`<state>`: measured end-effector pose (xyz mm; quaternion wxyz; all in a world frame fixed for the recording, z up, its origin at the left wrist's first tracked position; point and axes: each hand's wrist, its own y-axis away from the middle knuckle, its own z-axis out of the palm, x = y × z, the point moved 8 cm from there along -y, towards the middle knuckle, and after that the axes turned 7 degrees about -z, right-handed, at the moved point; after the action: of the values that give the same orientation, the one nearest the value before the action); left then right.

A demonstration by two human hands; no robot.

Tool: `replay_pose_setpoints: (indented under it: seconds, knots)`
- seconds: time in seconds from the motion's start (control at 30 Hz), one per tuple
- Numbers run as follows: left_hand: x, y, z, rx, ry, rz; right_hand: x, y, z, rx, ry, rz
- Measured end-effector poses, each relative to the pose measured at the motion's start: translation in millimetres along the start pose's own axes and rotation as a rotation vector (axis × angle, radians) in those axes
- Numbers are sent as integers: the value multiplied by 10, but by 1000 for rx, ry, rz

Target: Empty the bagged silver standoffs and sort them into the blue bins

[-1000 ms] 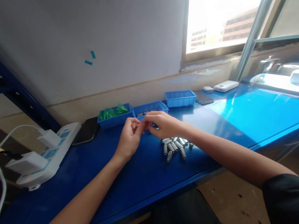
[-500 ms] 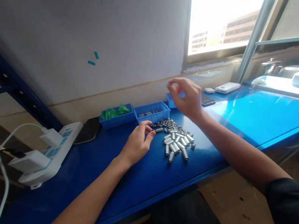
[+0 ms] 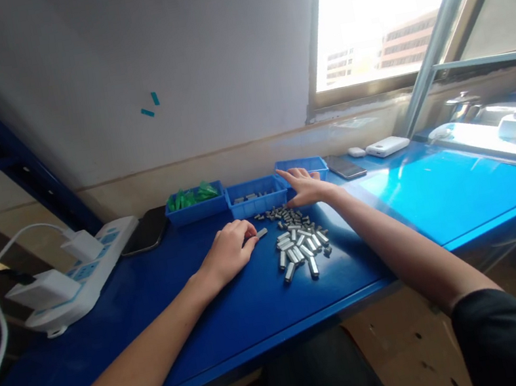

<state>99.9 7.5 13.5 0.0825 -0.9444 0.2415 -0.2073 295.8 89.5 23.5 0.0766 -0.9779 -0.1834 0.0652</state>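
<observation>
A heap of several small silver metal cylinders [image 3: 299,243] lies on the blue table [image 3: 237,303]. My left hand [image 3: 228,252] rests on the table left of the heap, fingers curled onto one silver piece [image 3: 261,233]. My right hand [image 3: 303,186] lies flat with fingers spread at the far edge of the heap, between the middle blue tray [image 3: 255,197] and the right blue tray [image 3: 303,164]. The middle tray holds a few silver pieces. A third blue tray [image 3: 195,205] on the left holds green plastic parts.
A white power strip [image 3: 80,275] with plugged chargers and cables sits at the left. A dark phone [image 3: 147,232] lies beside the green tray. Another phone [image 3: 344,166], a white power bank [image 3: 387,145] and a small white case stand by the window. Blue shelving rises at left.
My hands, joined over the heap a second ago, parted. The right hand rose toward the right tray, then came down flat at the trays. The left hand settled onto a piece on the table.
</observation>
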Motion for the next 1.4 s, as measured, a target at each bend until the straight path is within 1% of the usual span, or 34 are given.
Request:
replay_pose_setpoints:
  seconds: [0.03, 0.1, 0.17, 0.23, 0.3, 0.4, 0.47, 0.57, 0.63, 0.7, 0.77, 0.83, 0.9, 1.0, 1.13, 1.23, 1.3, 1.33, 1.4]
  knots:
    - [-2, 0, 0, 6, -3, 1, -29, 15, -8, -15, -41, -19]
    - [10, -17, -11, 41, -26, 20, -37, 37, -40, 2, -98, -23]
    - [30, -71, -40, 110, -56, 47, 2, 29, -60, 58, -90, 16]
    - [33, -176, -60, 176, -72, 60, 55, -9, -49, 117, -50, 79]
    - [-9, -324, -41, 192, -79, 48, 101, -59, -18, 160, -12, 138]
    - [-173, -532, 13, 159, -97, -3, 136, -98, 6, 208, 24, 177]
    - [-339, -583, 6, 156, -67, -46, 132, -90, 9, 215, 28, 159]
    - [-569, -511, -19, 127, 22, -99, 115, -51, 6, 203, 18, 116]
    - [-606, -413, -52, 112, 63, -95, 103, -31, 0, 205, 12, 93]
    - [-530, -332, -73, 91, 72, -58, 78, -29, 4, 204, 0, 67]
    - [-390, -288, -57, 58, 43, -17, 48, -34, 17, 195, -28, 51]
    - [-259, -276, -12, 24, -12, 9, 38, -31, 20, 190, -57, 69]
    - [-181, -280, 26, 8, -51, 15, 56, -15, 6, 190, -64, 114]
    - [-154, -291, 44, 11, -67, 12, 93, 13, -32, 192, -44, 153]
    - [-167, -275, 55, 14, -71, 21, 126, 38, -64, 200, -28, 140]
    - [-145, -252, 65, 15, -84, 45, 97, 46, -50, 222, 7, 129]
    - [-117, -262, 16, 60, -119, 70, 47, 42, -52, 283, 27, 123]
    - [-104, -280, -39, 109, -147, 85, 8, 31, -55, 323, 31, 106]
    - [-106, -341, -191, 244, -203, 100, -103, -15, -49, 387, 34, 19]
